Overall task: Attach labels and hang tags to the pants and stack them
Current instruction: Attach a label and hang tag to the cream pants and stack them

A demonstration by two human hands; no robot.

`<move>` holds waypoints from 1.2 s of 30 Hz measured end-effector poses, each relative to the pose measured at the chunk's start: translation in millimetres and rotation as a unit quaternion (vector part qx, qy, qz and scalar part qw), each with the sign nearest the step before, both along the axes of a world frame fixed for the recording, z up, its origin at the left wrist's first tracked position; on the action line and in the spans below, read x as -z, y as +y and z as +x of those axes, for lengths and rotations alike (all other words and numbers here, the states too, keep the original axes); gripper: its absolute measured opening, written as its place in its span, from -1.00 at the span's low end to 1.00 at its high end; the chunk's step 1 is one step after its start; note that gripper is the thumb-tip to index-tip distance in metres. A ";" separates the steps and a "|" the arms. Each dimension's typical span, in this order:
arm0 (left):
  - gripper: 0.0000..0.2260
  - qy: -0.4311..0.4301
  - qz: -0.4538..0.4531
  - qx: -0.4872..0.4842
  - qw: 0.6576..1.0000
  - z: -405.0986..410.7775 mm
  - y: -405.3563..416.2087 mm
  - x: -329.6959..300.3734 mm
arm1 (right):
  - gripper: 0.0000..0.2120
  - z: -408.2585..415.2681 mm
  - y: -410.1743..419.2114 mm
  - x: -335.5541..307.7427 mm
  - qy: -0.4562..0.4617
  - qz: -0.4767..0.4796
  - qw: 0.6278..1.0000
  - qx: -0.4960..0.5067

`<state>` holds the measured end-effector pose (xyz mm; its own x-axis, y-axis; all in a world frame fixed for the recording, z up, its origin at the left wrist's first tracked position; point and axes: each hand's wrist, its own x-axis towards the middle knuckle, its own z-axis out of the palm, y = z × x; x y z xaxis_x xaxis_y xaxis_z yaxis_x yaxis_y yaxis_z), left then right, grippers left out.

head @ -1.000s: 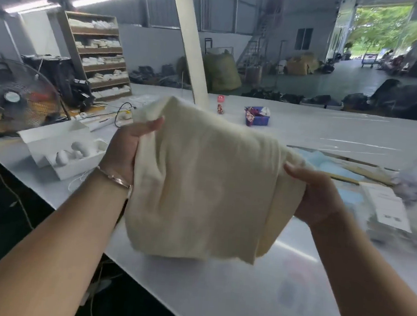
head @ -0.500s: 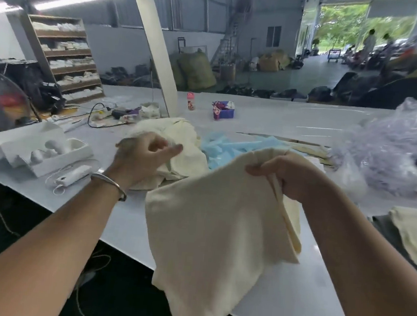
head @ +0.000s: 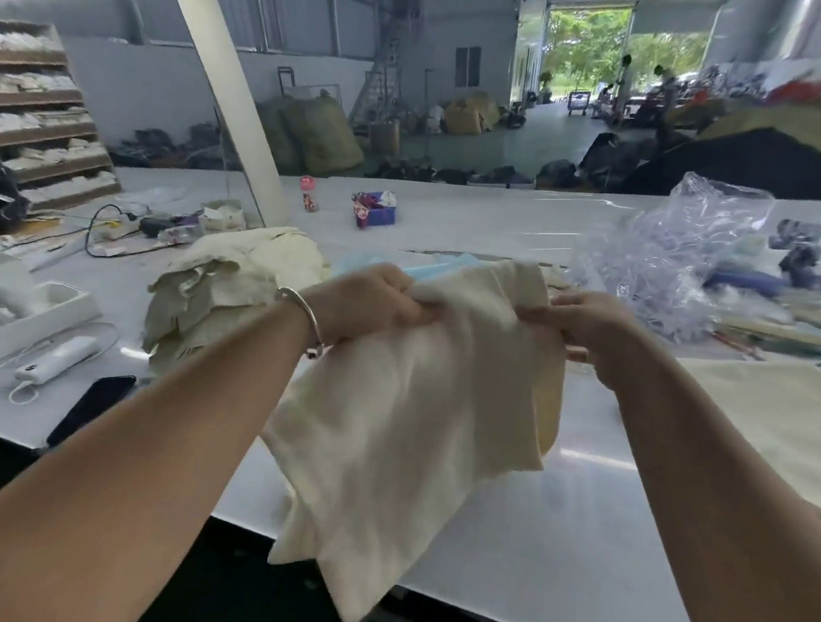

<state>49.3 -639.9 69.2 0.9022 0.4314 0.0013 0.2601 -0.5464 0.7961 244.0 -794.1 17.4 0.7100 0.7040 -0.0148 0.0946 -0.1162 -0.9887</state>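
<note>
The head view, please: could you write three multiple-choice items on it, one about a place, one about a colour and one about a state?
1. Where does the heap of cream garments lie?
A. left of the held pants
B. right of them
C. on the floor

2. What colour are the held pants?
A. black
B. cream
C. red

3. How are the pants held?
A. by the left hand alone
B. by no hand
C. by both hands

Answers:
1 A, the heap sits on the table beyond the left forearm.
2 B, the cloth is pale cream.
3 C, the left hand and right hand both grip the top edge.
</note>
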 end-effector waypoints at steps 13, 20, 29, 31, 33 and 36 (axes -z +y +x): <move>-0.56 -0.320 -0.213 0.035 0.922 79.8 1.4 -79.6 | -0.29 14.1 -62.9 69.0 -0.026 -0.014 0.990 0.141; -0.84 -0.303 -0.155 -0.119 0.933 41.1 114.2 18.2 | -0.42 31.2 -5.6 82.6 -0.340 -0.218 0.888 0.221; -0.70 0.160 -0.037 -0.282 0.945 -20.3 224.1 287.7 | -0.39 -31.3 64.9 277.0 -0.321 -0.512 0.797 0.009; -0.72 0.149 -0.032 -0.285 0.946 -14.6 241.6 302.5 | -0.38 -26.8 77.7 279.1 -0.335 -0.513 0.790 0.022; -0.72 0.141 -0.014 -0.293 0.946 -6.7 252.1 308.8 | -0.39 -25.4 86.9 281.1 -0.341 -0.519 0.783 0.029; -0.69 0.132 0.016 -0.306 0.943 -2.6 257.1 317.5 | -0.39 -27.6 94.6 282.7 -0.349 -0.531 0.771 0.043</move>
